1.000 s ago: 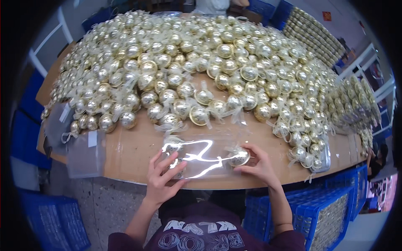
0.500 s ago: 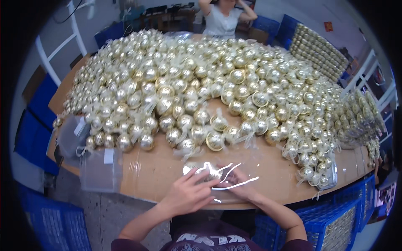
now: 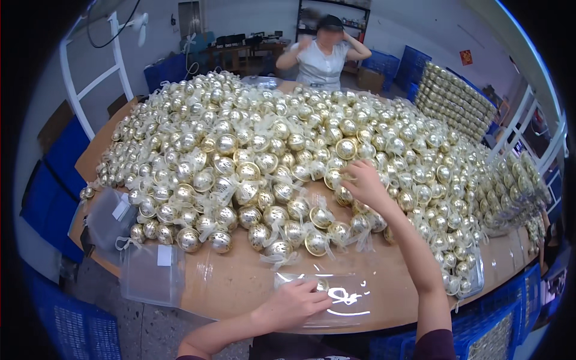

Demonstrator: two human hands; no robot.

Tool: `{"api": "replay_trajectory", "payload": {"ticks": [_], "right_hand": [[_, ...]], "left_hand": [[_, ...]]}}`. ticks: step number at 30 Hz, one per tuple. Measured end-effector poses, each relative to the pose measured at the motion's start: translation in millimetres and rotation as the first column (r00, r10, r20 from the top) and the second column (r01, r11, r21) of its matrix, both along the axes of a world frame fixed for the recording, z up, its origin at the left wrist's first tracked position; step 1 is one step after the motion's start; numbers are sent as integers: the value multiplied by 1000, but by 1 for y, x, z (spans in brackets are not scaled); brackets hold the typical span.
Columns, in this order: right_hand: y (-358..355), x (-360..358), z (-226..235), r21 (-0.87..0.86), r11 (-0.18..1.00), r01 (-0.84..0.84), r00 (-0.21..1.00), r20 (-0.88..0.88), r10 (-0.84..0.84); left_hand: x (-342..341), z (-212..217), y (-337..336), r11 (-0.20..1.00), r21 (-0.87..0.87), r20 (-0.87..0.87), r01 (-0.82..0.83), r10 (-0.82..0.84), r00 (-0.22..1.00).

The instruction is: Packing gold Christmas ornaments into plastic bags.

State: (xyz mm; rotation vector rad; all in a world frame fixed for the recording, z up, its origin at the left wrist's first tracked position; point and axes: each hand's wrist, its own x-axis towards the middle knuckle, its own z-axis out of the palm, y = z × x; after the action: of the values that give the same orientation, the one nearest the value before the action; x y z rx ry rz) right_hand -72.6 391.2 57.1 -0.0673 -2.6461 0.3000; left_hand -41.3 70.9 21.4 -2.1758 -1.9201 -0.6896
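Two grips work above one brown, smooth-faced tabletop [image 3: 234,277]. The left grip [image 3: 294,305] lies palm down, fingers bent, on a glossy clear plastic bag [image 3: 348,307]; a metallic ball [image 3: 321,285] shows at its fingertips. Whether it grasps the ball or only presses on it cannot be told. The right grip [image 3: 365,183] is ahead and to the right, arm extended, fingers curved down at a round ornament [image 3: 344,195] in the pile [image 3: 258,153]. Its closure on that ornament cannot be told.

Edges and room: the tabletop's curved near edge passes just below the left grip. A strip of brown surface runs between that edge and the pile, giving lateral room to both sides of the left grip. Around the right grip, ornaments crowd every side.

Materials: the pile consists of shiny gold-silver spheres with pale, translucent ribbons. To the left of the left grip, flat translucent plastic sleeves [image 3: 147,277] overhang the near edge. Right of both grips, blue lattice crates [image 3: 495,324] stand below tabletop level.
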Motion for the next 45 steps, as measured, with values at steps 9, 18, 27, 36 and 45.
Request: {"api": "replay_trajectory", "payload": {"ticks": [9, 18, 27, 36, 45], "right_hand": [[-19, -121, -18, 172, 981, -86, 932, 362, 19], [30, -180, -11, -190, 982, -7, 991, 127, 32], [-9, -233, 8, 79, 986, -146, 926, 363, 108], [-25, -180, 9, 349, 933, -86, 934, 355, -47], [-19, -126, 15, 245, 968, 47, 993, 98, -73]], "left_hand": [[-14, -10, 3, 987, 125, 142, 99, -116, 983], [-16, -11, 6, 984, 137, 135, 111, -130, 982], [-12, -18, 4, 987, 94, 210, 131, -148, 966], [-14, -12, 4, 981, 163, 156, 105, -130, 979], [-13, -9, 9, 970, 206, 231, 131, -179, 956]]}}
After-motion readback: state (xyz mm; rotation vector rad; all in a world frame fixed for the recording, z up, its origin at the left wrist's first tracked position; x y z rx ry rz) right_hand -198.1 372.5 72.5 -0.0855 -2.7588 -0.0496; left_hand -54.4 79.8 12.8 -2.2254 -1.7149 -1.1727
